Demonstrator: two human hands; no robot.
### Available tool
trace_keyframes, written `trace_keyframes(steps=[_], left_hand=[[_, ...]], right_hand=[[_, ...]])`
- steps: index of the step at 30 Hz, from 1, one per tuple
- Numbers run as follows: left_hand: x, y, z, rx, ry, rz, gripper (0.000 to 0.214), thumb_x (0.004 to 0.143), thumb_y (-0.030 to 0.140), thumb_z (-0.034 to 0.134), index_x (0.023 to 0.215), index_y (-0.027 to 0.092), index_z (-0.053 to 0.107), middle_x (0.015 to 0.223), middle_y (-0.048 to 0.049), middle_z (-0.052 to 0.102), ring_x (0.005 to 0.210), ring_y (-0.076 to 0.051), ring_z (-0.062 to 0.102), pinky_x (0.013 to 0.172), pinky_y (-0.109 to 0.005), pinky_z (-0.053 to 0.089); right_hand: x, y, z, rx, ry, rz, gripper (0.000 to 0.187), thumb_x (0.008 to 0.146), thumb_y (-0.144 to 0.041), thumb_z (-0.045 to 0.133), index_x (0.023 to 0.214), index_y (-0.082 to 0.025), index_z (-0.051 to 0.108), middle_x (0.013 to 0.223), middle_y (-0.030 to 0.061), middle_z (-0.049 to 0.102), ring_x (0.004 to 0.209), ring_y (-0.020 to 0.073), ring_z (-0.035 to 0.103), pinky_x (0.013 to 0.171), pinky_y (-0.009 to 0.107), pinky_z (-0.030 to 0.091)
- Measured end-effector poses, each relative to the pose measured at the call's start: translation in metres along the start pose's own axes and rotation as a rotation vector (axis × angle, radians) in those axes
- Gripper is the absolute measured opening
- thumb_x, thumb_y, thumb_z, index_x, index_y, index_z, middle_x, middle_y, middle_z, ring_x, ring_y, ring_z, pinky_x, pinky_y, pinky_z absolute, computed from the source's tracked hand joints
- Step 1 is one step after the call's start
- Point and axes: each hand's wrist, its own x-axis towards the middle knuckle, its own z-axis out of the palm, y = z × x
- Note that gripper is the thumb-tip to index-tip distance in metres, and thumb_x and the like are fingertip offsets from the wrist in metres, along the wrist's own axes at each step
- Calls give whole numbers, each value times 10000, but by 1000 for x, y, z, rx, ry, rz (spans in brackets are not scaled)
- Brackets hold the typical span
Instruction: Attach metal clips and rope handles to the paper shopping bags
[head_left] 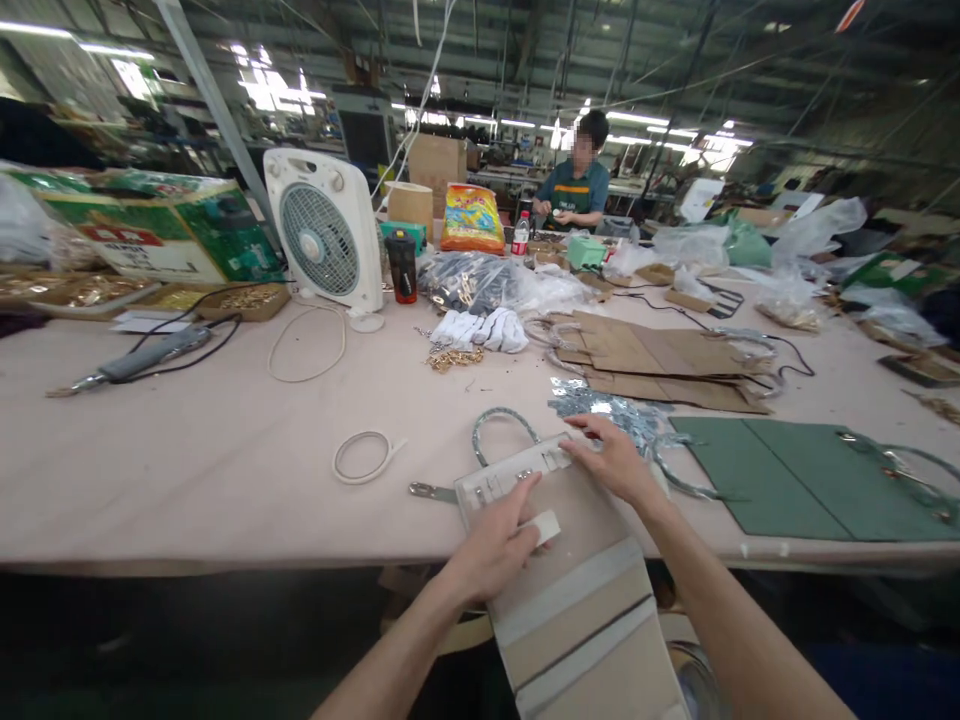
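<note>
A tan bag panel [577,590] with pale stripes and a whitish top band lies over the table's front edge, hanging down toward me. My left hand [495,545] rests on its upper part, fingers together, with a small white tab [541,527] under the thumb. My right hand [613,458] lies flat on the panel's top right corner, fingers stretched out. A wrapped silver handle loop [501,420] curves up behind the panel's top edge.
A green panel [795,480] lies to the right, brown panels [660,360] behind. A white cord loop [364,455] lies left. Further back are white gloves [480,330], gold fittings, a white fan [326,235] and a hand tool [150,355]. Another person sits at the far end [576,190].
</note>
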Motion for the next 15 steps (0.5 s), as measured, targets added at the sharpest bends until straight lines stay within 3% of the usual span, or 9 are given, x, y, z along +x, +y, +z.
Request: trace_keyframes(steps=[2, 4, 6, 9, 12, 15], left_hand=[[-2, 1, -3, -21, -36, 5, 829, 844, 173, 463, 1640, 217, 234, 989, -14, 747, 691, -166, 617, 768, -319, 497], [-4, 2, -5, 5, -51, 29, 854, 818, 157, 472, 1641, 207, 248, 992, -30, 752, 757, -192, 649, 808, -337, 509], [-6, 2, -6, 57, -53, 71, 868, 799, 143, 485, 1638, 194, 272, 997, -47, 758, 901, -234, 678, 903, -371, 507], [-8, 1, -5, 76, -49, 135, 872, 794, 134, 496, 1638, 197, 287, 1172, -81, 750, 1187, -276, 637, 1057, -411, 461], [-10, -2, -4, 74, -56, 172, 860, 816, 137, 492, 1645, 178, 265, 1503, -124, 588, 1427, -278, 488, 1195, -432, 364], [-13, -1, -5, 117, -56, 181, 832, 840, 138, 473, 1644, 162, 262, 1646, -136, 414, 1519, -268, 381, 1258, -447, 282]], right_hand=[[-25, -18, -3, -15, 60, -58, 318, 930, -440, 703, 1170, -231, 706, 1143, 93, 726, 1022, 244, 677, 940, 407, 543], [-51, -34, -3, 1, -67, -100, 282, 976, -412, 657, 1212, -261, 692, 1127, 82, 732, 971, 228, 698, 891, 384, 582], [-74, -45, 2, -69, -214, -195, 288, 983, -367, 656, 1258, -289, 688, 1215, 86, 720, 1066, 245, 693, 938, 395, 588], [-95, -51, 15, -161, -285, -285, 301, 992, -308, 639, 1290, -308, 686, 1260, 87, 714, 1178, 265, 668, 1029, 420, 564], [-101, -52, 29, -201, -275, -319, 273, 1004, -277, 614, 1262, -305, 696, 1181, 89, 735, 1109, 262, 690, 969, 402, 584], [-101, -55, 36, -226, -265, -337, 242, 1029, -267, 567, 1225, -301, 704, 1070, 86, 739, 992, 245, 697, 879, 374, 586]])
